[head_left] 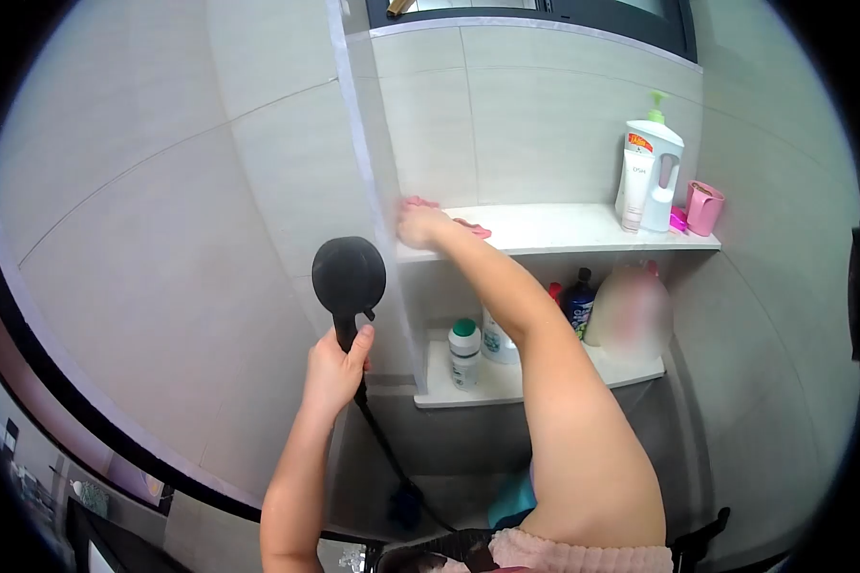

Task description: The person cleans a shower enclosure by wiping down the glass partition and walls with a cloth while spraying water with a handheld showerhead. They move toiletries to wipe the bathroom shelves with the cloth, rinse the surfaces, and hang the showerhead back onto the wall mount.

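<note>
The left hand is wrapped around the handle of the round, shiny black shower head. Farther off, the right hand is on the crumpled, soft-looking pink cloth at the left end of the flat white shelf, but I cannot tell if its fingers pinch it; sliding the cloth there would call for a steady push.

1 head-worn camera, facing forward and down, above both arms
</note>
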`<act>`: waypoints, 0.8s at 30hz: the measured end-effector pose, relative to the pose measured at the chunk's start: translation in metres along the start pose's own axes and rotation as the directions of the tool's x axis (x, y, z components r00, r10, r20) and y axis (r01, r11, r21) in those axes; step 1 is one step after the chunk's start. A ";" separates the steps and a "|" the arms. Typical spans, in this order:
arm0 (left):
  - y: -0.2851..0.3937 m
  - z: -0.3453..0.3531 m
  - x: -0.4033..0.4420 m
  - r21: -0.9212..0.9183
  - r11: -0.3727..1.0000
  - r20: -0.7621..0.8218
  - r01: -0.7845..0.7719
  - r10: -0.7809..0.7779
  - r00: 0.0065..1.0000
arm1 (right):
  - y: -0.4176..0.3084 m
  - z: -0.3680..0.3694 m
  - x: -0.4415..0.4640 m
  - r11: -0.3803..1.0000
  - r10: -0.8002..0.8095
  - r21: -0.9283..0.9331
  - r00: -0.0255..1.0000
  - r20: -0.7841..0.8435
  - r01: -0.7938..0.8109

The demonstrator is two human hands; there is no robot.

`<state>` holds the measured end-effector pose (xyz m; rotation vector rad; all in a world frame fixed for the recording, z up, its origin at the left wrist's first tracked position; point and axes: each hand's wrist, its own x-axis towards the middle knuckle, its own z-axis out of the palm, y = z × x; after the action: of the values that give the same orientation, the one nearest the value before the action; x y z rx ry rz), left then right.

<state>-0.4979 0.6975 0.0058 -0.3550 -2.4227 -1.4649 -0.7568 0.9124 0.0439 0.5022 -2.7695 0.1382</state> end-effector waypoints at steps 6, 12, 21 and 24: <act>0.010 0.047 0.034 0.047 0.998 0.025 -0.035 0.034 0.999 | 0.000 -0.056 -0.106 0.972 -0.235 0.011 0.969 0.069 0.235; 0.047 0.104 0.071 0.057 0.993 0.144 -0.108 0.099 0.985 | 0.100 -0.077 -0.199 0.992 -0.128 0.012 0.989 -0.080 0.129; 0.038 0.114 0.087 0.063 0.994 0.089 -0.089 0.083 0.993 | 0.157 -0.087 -0.233 0.859 0.420 -0.224 0.884 -0.206 -0.461; 0.039 0.098 0.083 0.115 0.989 0.057 -0.090 0.084 0.995 | 0.110 -0.078 -0.185 0.964 0.258 -0.059 0.966 -0.007 -0.258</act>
<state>-0.5728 0.8078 0.0252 -0.4715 -2.4874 -1.2851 -0.6087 1.0869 0.0521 0.1245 -2.8188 0.1150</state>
